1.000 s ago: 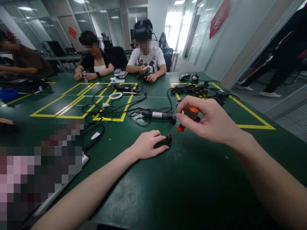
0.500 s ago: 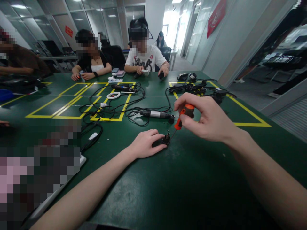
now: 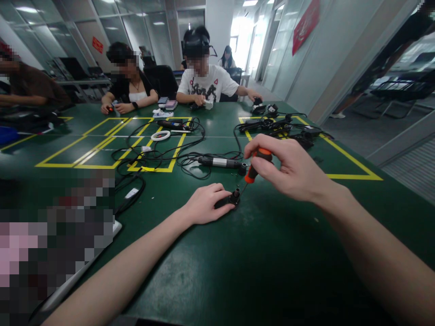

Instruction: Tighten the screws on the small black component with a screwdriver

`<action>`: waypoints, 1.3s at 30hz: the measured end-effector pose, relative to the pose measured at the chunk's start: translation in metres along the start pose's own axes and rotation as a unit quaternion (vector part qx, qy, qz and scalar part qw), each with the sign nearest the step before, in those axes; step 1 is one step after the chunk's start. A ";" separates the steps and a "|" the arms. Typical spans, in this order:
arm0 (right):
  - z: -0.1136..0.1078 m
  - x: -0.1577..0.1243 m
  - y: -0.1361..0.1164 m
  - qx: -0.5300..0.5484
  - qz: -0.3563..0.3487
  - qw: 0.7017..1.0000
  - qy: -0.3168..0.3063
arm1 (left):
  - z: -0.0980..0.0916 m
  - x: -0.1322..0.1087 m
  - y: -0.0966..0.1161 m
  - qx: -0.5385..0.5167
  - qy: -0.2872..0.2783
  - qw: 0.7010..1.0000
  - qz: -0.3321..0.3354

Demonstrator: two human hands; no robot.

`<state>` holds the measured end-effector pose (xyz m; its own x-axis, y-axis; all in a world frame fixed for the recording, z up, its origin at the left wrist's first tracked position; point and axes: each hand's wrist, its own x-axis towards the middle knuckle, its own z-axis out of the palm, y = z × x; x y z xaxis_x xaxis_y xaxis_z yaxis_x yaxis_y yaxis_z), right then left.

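My left hand (image 3: 208, 204) rests on the green table and grips a small black part (image 3: 234, 197) between thumb and fingers. A short tube stands up from that part; its other end is hidden under my palm. My right hand (image 3: 288, 165) is closed around the handle of an orange and black screwdriver (image 3: 250, 173). The screwdriver leans, its thin shaft pointing down to the right side of the black part. Whether the tip touches the part I cannot tell. Just beyond lies a black tool with a silver band (image 3: 219, 161), its cable coiled beside it.
Yellow tape (image 3: 353, 177) marks areas on the green table (image 3: 217, 271). Black cables and adapters (image 3: 275, 127) lie at the back right. A white ring (image 3: 160, 136) sits among more cables. Across the table, a person in a white shirt (image 3: 212, 83) and others sit working.
My right hand and the screwdriver have shifted slightly left. The black part has tilted a little. Across the table, the person in white has reached out toward the adapters on the right.
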<state>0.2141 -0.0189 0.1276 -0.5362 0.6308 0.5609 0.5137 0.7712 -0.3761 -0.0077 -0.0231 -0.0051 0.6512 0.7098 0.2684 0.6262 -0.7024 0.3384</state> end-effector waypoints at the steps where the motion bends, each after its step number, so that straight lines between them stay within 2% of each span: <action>1: 0.000 0.000 0.000 0.002 0.006 1.000 0.000 | 0.000 0.000 0.000 0.000 -0.001 1.000 0.000; 5: 0.001 0.001 -0.001 -0.004 0.024 1.000 0.003 | 0.000 0.000 0.000 -0.004 -0.001 1.000 -0.004; 12: 0.002 0.000 0.000 -0.015 -0.007 1.000 0.009 | -0.001 0.000 0.001 -0.009 0.002 1.000 -0.017; 17: 0.002 0.001 -0.001 0.002 0.015 1.000 -0.014 | -0.001 0.000 0.001 -0.015 0.003 1.000 -0.021; 21: 0.002 0.000 0.002 -0.025 -0.015 1.000 0.000 | -0.001 0.000 0.001 -0.018 0.007 1.000 -0.017; 27: 0.001 0.002 0.001 -0.007 -0.003 1.000 -0.014 | 0.000 0.000 0.001 -0.010 0.007 1.000 -0.014; 34: 0.003 -0.001 0.005 -0.010 -0.024 1.000 0.011 | -0.002 0.000 0.002 -0.015 -0.003 1.000 -0.021; 39: 0.005 0.001 0.005 0.013 -0.015 1.000 -0.005 | -0.001 0.000 0.002 -0.023 0.002 0.999 -0.021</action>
<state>0.2127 -0.0144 0.1222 -0.5576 0.6087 0.5644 0.4802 0.7911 -0.3788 -0.0069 -0.0240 -0.0035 0.6228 0.7392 0.2563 0.6324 -0.6685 0.3913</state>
